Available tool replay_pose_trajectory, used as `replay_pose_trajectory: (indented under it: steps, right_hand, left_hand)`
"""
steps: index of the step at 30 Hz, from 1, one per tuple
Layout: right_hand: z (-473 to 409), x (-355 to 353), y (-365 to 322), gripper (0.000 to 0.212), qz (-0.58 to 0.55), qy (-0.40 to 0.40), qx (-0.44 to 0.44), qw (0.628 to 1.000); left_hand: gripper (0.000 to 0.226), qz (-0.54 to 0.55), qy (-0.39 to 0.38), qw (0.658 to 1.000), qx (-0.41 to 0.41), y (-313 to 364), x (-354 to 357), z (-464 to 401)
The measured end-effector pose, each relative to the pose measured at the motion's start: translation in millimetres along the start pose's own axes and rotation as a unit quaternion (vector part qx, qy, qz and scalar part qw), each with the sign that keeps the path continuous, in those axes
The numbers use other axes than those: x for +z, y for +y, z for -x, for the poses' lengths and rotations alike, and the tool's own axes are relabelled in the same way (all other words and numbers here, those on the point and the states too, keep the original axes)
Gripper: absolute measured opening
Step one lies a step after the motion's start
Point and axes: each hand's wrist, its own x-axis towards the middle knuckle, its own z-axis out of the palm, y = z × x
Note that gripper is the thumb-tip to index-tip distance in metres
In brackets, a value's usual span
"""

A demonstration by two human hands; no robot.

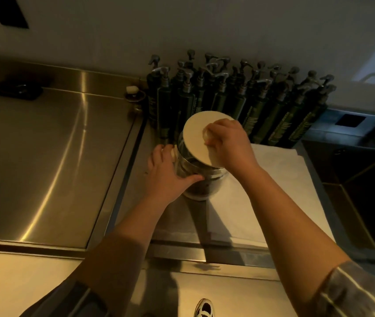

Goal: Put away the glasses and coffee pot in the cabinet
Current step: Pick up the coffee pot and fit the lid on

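Note:
A clear glass coffee pot (195,177) stands on the steel counter, at the left edge of a white cloth (280,179). My left hand (168,175) wraps around the pot's left side and holds it steady. My right hand (227,143) pinches the knob of a round cream lid (196,133), which is tilted over the pot's mouth, its right edge low on the rim and its left side raised. The pot's bottom looks dark. No drinking glasses or cabinet are in view.
Several dark pump bottles (239,97) crowd the wall just behind the pot. A large flat steel cover (44,156) lies to the left, with a dark object (15,92) on its far edge. A dark sink basin (365,191) is at the right. My shoe (203,308) shows below.

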Motion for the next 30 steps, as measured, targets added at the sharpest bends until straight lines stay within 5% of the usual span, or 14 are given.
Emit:
replay_pose_trajectory:
  steps: [25, 30]
  right_hand:
    - [-5.8, 21.5, 1.8, 0.040, 0.000, -0.049, 0.014, 0.999]
    - [17.0, 17.8, 19.6, 0.085, -0.157, 0.062, 0.129, 0.977]
  left_hand:
    - [0.119, -0.004, -0.019, 1.000, -0.014, 1.1, 0.6, -0.5]
    - [0.121, -0.005, -0.018, 1.000, -0.012, -0.4, -0.4, -1.8]
